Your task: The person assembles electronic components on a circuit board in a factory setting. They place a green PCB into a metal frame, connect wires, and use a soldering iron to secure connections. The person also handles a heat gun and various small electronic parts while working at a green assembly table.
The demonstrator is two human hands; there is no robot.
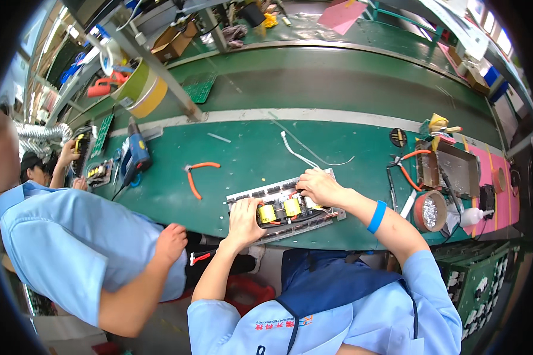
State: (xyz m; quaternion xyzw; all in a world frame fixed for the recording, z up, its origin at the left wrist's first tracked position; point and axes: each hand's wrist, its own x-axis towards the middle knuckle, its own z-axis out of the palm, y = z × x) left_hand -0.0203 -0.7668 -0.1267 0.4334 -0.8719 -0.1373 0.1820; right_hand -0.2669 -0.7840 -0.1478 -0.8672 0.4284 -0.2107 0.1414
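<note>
A long circuit board [302,227] with metal side rails lies slanted at the bench's near edge. Two yellow-wrapped transformers [292,207] stand along its middle. My left hand [245,221] is wrapped over the board's left end, thumb beside a transformer. At the far right part of the board, my right hand [321,187] is closed with curled fingers; what they grip is hidden. A white cable tie [299,155] runs from beyond the board toward that hand. Red wires with a white connector [201,258] hang past the near edge, left of my left wrist.
Orange-handled pliers [196,177] lie left on the green bench [243,142]; orange-handled cutters [404,168] lie right. Farther right are a metal tray [456,171], a round tub [427,212] and a white bottle [472,216]. A co-worker [71,236] sits close at left, near a blue heat gun [137,151].
</note>
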